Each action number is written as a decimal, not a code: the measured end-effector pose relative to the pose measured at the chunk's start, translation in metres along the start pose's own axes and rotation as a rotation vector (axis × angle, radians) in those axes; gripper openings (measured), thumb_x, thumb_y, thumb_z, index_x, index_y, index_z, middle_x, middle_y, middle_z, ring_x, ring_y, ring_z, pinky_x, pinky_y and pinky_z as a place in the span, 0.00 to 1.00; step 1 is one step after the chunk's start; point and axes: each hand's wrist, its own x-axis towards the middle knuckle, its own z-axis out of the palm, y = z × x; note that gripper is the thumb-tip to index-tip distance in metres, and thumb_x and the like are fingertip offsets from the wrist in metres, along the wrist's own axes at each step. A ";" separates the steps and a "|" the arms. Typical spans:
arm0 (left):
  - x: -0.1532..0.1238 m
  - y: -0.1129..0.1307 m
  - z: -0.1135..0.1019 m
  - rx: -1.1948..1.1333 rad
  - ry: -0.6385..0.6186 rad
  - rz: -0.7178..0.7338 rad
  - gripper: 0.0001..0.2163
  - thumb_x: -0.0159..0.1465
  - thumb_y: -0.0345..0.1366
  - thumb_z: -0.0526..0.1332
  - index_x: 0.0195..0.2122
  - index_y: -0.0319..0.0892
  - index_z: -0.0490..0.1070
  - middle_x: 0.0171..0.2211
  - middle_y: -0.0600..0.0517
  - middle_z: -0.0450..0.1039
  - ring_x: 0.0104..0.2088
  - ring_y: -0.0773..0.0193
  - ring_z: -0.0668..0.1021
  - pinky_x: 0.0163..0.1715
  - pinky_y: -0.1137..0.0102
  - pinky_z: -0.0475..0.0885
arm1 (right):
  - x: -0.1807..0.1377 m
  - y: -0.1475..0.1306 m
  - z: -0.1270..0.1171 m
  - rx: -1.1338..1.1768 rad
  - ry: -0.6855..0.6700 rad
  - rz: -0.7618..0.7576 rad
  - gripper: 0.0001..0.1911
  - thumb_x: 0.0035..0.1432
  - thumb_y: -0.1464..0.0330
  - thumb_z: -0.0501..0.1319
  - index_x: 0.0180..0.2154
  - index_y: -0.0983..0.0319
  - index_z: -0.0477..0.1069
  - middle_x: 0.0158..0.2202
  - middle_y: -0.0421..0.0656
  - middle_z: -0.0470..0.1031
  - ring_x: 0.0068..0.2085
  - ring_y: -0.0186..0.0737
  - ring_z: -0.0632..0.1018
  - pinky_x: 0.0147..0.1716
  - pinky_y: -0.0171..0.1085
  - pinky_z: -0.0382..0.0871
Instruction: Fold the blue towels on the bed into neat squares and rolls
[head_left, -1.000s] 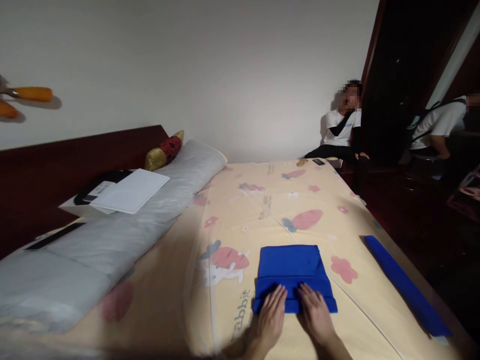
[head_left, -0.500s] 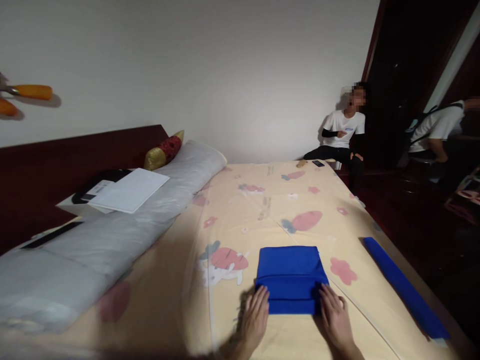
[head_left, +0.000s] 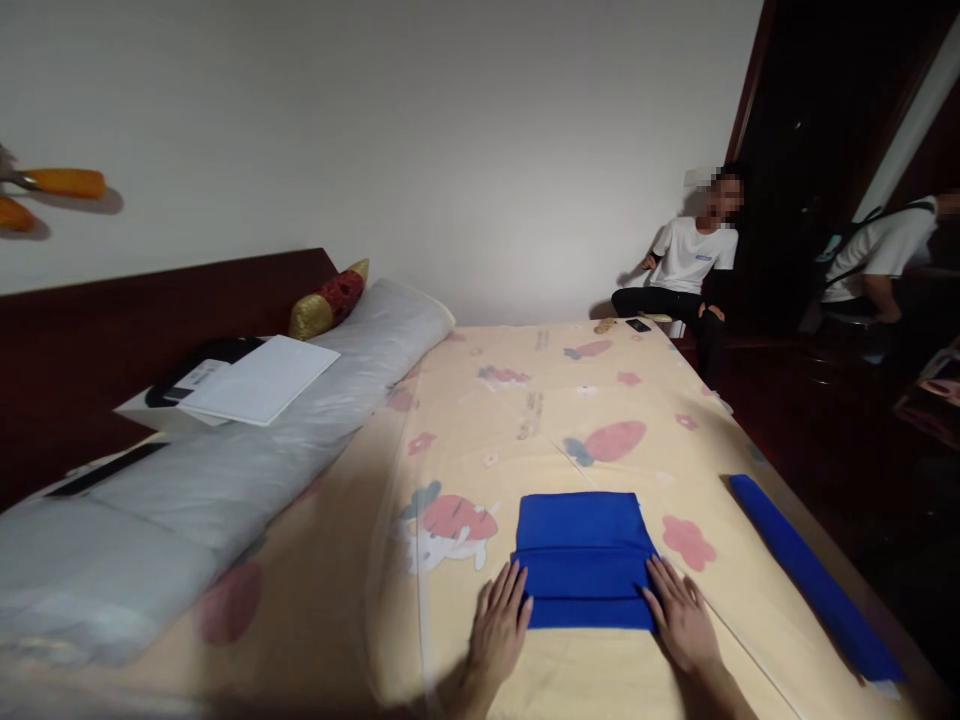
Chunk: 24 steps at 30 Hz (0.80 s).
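Observation:
A folded blue cloth (head_left: 583, 560) lies flat on the bed in front of me, with fold lines running across its lower half. At its left edge rests my left hand (head_left: 501, 618), palm down with fingers stretched out. My right hand (head_left: 684, 612) lies likewise along the right edge, fingers apart and thumb near the lower corner. Neither hand grips anything. Farther right, a long narrow blue roll or folded strip (head_left: 814, 575) lies near the bed's side edge.
The bed sheet (head_left: 480, 440) has carrot and flower prints. Along the left lie a grey rolled quilt (head_left: 247, 480), a white board (head_left: 262, 380) and a red-gold cushion (head_left: 330, 300). A phone (head_left: 638, 325) is at the far edge. One person (head_left: 694, 255) sits there; another (head_left: 877, 250) is farther right.
Both hands have slid outward from the cloth to its side edges, and their fingers have spread. The cloth stays in place. The seated person's raised arm has shifted left.

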 end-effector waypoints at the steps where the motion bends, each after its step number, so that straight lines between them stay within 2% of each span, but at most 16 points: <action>1: -0.004 -0.005 -0.002 0.006 0.016 0.000 0.23 0.70 0.38 0.50 0.66 0.48 0.54 0.64 0.50 0.61 0.62 0.58 0.66 0.58 0.59 0.61 | -0.005 0.009 -0.002 -0.015 0.033 -0.013 0.27 0.67 0.54 0.47 0.62 0.57 0.61 0.63 0.44 0.62 0.64 0.48 0.63 0.59 0.51 0.57; 4: -0.017 -0.005 -0.007 0.004 0.041 0.038 0.21 0.70 0.36 0.51 0.64 0.48 0.58 0.60 0.50 0.67 0.59 0.58 0.69 0.57 0.60 0.61 | -0.022 0.018 -0.007 -0.048 0.131 -0.092 0.23 0.67 0.59 0.49 0.60 0.57 0.64 0.62 0.44 0.64 0.62 0.48 0.66 0.56 0.48 0.59; 7: -0.030 0.001 -0.009 -0.033 -0.004 0.192 0.22 0.68 0.33 0.52 0.63 0.50 0.60 0.56 0.53 0.72 0.55 0.60 0.73 0.57 0.63 0.63 | -0.037 0.009 -0.006 -0.052 0.176 -0.211 0.20 0.65 0.64 0.52 0.57 0.57 0.67 0.60 0.44 0.68 0.58 0.46 0.70 0.54 0.45 0.59; 9: -0.036 0.003 -0.006 -0.060 -0.044 0.260 0.25 0.66 0.31 0.52 0.64 0.50 0.58 0.56 0.54 0.72 0.55 0.60 0.73 0.58 0.63 0.62 | -0.044 0.000 -0.002 -0.048 0.184 -0.254 0.20 0.63 0.65 0.54 0.57 0.57 0.66 0.58 0.44 0.70 0.56 0.46 0.72 0.52 0.43 0.59; 11: -0.038 0.004 -0.003 -0.080 -0.061 0.258 0.27 0.64 0.30 0.52 0.65 0.49 0.56 0.58 0.53 0.70 0.56 0.60 0.72 0.58 0.62 0.62 | -0.046 -0.009 0.001 -0.044 0.200 -0.246 0.21 0.62 0.65 0.55 0.57 0.58 0.65 0.56 0.46 0.72 0.55 0.46 0.72 0.51 0.43 0.59; 14: -0.029 0.007 -0.002 -0.122 -0.085 0.198 0.27 0.62 0.26 0.52 0.63 0.49 0.60 0.57 0.54 0.71 0.55 0.60 0.72 0.57 0.62 0.63 | -0.038 -0.020 -0.002 -0.015 0.197 -0.193 0.19 0.62 0.66 0.55 0.54 0.59 0.67 0.53 0.46 0.74 0.53 0.46 0.73 0.50 0.43 0.58; 17: -0.007 0.017 -0.013 -0.188 -0.189 0.039 0.24 0.59 0.23 0.51 0.55 0.49 0.68 0.52 0.53 0.74 0.53 0.60 0.73 0.57 0.60 0.63 | -0.020 -0.029 -0.018 0.018 0.093 -0.120 0.15 0.60 0.72 0.53 0.46 0.58 0.71 0.45 0.45 0.78 0.47 0.44 0.75 0.49 0.44 0.57; 20: 0.016 0.027 -0.032 -0.247 -0.365 -0.138 0.18 0.58 0.22 0.53 0.45 0.48 0.73 0.46 0.52 0.76 0.52 0.59 0.73 0.58 0.60 0.60 | -0.003 -0.034 -0.037 0.010 -0.083 -0.024 0.14 0.55 0.75 0.52 0.37 0.60 0.74 0.39 0.45 0.78 0.43 0.45 0.75 0.48 0.45 0.58; 24: 0.024 0.031 -0.046 -0.256 -0.533 -0.177 0.15 0.54 0.23 0.56 0.37 0.46 0.74 0.38 0.52 0.78 0.45 0.59 0.77 0.57 0.59 0.62 | -0.002 -0.033 -0.047 -0.004 -0.248 0.040 0.13 0.54 0.74 0.52 0.33 0.61 0.75 0.35 0.46 0.78 0.41 0.47 0.77 0.46 0.46 0.60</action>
